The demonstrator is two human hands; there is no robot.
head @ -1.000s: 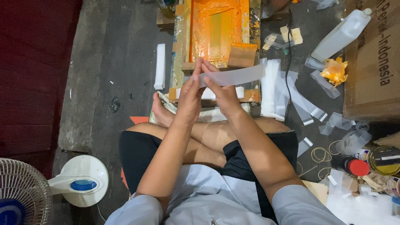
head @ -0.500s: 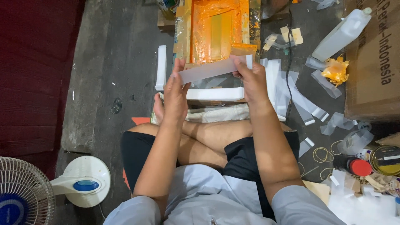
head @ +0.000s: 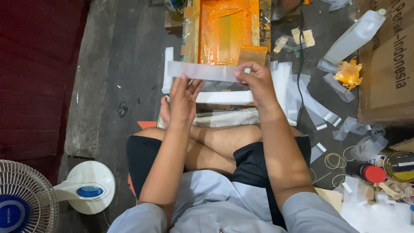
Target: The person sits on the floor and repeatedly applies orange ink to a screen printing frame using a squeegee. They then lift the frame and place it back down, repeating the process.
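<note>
- Your right hand (head: 258,83) pinches the right end of a long translucent white strip (head: 202,71), thumb and forefinger closed on it, the other fingers curled beneath.
- Your left hand (head: 182,101) is nearly flat, fingers extended and only loosely spread; its fingertips (head: 184,79) touch the strip's lower edge left of middle. You cannot tell whether the thumb grips it.
- The strip is held level, just in front of the orange-stained printing frame (head: 226,30), its left end free past the frame's left edge.
- Just nearer you than the frame, under the strip, lies a white slat (head: 224,97), then folded cloth (head: 224,117) against your crossed legs.
- Left of the frame the dark floor (head: 125,77) is bare apart from an upright white piece (head: 167,69).
- Right of the frame things crowd: a black cable (head: 300,56), loose clear strips (head: 315,108), a white bottle (head: 354,36), a crumpled orange rag (head: 347,73) and a cardboard box (head: 386,64).
- Well left of the frame and nearer you stands a white fan (head: 51,194).
</note>
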